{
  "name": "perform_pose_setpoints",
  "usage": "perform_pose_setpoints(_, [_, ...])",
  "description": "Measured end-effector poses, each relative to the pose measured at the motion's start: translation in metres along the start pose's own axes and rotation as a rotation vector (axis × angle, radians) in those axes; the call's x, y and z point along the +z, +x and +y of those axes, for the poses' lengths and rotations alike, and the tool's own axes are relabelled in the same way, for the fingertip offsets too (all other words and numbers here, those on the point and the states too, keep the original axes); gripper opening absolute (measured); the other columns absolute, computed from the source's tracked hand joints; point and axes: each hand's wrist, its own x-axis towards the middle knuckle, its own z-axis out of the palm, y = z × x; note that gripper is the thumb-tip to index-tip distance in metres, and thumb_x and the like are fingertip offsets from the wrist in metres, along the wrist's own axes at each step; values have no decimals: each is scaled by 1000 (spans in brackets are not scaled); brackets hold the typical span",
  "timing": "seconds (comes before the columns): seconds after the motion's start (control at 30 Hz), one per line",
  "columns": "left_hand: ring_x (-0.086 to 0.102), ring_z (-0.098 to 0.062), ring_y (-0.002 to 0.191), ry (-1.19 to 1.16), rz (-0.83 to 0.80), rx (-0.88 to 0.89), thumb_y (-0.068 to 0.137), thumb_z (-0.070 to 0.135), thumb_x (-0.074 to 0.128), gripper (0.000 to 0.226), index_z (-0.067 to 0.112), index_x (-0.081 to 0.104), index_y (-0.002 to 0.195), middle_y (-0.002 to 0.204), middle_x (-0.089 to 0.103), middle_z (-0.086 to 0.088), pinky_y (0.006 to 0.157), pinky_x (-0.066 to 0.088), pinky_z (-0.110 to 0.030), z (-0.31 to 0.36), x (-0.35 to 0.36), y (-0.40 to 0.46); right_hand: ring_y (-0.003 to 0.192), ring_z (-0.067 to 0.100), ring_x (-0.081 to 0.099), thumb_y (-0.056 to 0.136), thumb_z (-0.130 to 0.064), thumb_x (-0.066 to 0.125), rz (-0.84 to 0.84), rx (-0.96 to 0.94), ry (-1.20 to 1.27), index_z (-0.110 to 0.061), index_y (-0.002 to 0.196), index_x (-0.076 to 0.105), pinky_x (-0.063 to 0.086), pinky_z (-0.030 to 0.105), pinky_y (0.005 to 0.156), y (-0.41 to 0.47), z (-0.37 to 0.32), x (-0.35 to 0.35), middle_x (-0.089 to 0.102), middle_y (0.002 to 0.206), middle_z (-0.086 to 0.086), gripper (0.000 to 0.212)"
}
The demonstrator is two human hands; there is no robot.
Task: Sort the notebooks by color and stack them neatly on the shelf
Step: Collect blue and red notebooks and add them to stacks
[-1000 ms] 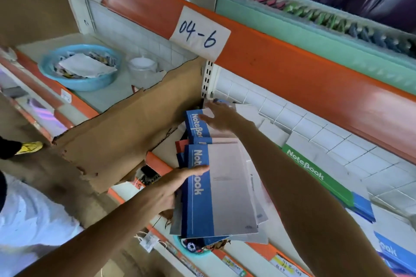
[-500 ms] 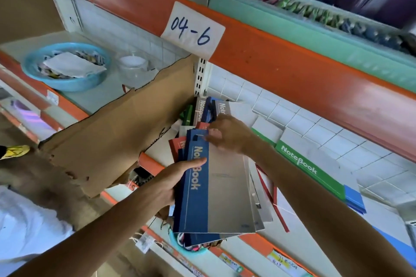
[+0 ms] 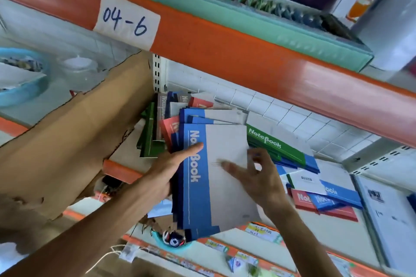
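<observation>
1. The left hand (image 3: 166, 173) gripped the spine side of a stack of blue notebooks (image 3: 202, 177), thumb laid across the blue band of the top cover, the other fingers curled out of sight beneath.
2. The right hand (image 3: 258, 177) hovered over the grey part of that top cover, fingers loosely spread and holding nothing; motion blur hid whether the fingertips touched the paper.
3. The stack jutted out past the front edge of the shelf (image 3: 119, 170), tilted toward the person.
4. Right of the hands, red notebooks (image 3: 302, 201) and more blue ones (image 3: 337, 195) lay overlapping on the shelf.
5. Just behind the right hand lay a green notebook (image 3: 274, 144) flat on another blue one.
6. Farther back, near the shelf upright, green, grey, blue and red notebooks (image 3: 162, 119) leaned in a mixed heap against a torn cardboard sheet (image 3: 74, 132).
7. Above, the orange shelf rail (image 3: 225, 51) bore a paper label (image 3: 126, 20) reading "04-6".
</observation>
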Motion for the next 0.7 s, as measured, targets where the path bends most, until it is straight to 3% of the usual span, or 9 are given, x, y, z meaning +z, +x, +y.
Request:
perform_pose_setpoints(0.1, [71, -26, 93, 31, -62, 10, 53, 43, 90, 60, 18, 72, 104, 96, 76, -3, 95, 50, -45, -8, 14, -2, 72, 9, 66, 65, -52, 88, 137, 26, 13, -21, 88, 60, 51, 21, 55, -7, 7, -23, 69, 88, -7, 47])
perform_pose_setpoints(0.2, [70, -22, 88, 73, -75, 28, 56, 43, 89, 52, 19, 72, 100, 91, 76, 0, 79, 51, -34, -16, 33, -14, 66, 13, 62, 71, -50, 86, 180, 21, 50, -13, 74, 58, 49, 30, 58, -23, 16, -51, 71, 81, 3, 47])
perform_pose_setpoints(0.23, [70, -21, 86, 65, -77, 33, 60, 39, 86, 45, 19, 71, 97, 89, 76, 0, 75, 49, -32, -18, 38, -19, 66, 15, 62, 72, -50, 85, 172, 34, 74, -12, 74, 57, 50, 33, 60, -30, 18, -59, 71, 82, 6, 47])
perform_pose_setpoints(0.3, [69, -22, 89, 62, -103, 28, 60, 36, 85, 45, 19, 70, 99, 93, 76, -2, 79, 50, -35, -21, 48, -30, 68, 19, 65, 75, -46, 85, 134, 36, 144, -12, 76, 60, 54, 38, 62, -43, 22, -70, 73, 81, 7, 42])
perform_pose_setpoints(0.43, [72, -20, 76, 67, -143, 84, 72, 31, 80, 32, 18, 69, 99, 84, 76, -2, 70, 52, -34, -32, 74, -55, 64, 19, 62, 78, -40, 83, 140, 35, 297, -3, 86, 57, 49, 32, 57, -68, 32, -97, 72, 79, 6, 46])
perform_pose_setpoints(0.57, [72, -21, 77, 82, -170, 92, 76, 34, 75, 28, 18, 69, 98, 85, 76, -1, 68, 50, -32, -55, 102, -85, 56, 12, 60, 84, -30, 80, 80, 29, 382, -20, 67, 54, 46, 24, 52, -86, 55, -124, 66, 67, -4, 33])
perform_pose_setpoints(0.63, [71, -22, 86, 101, -152, 101, 74, 36, 76, 33, 19, 69, 100, 91, 76, -4, 74, 53, -36, -67, 110, -97, 68, 20, 64, 84, -28, 81, 60, 47, 444, -19, 68, 57, 49, 30, 64, -97, 69, -135, 70, 77, 4, 30])
perform_pose_setpoints(0.7, [70, -25, 93, 105, -140, 114, 77, 37, 75, 36, 18, 67, 107, 100, 74, -8, 84, 54, -43, -82, 120, -106, 83, 30, 63, 83, -25, 82, 43, 60, 516, -5, 86, 56, 50, 45, 75, -110, 82, -150, 70, 92, 24, 32])
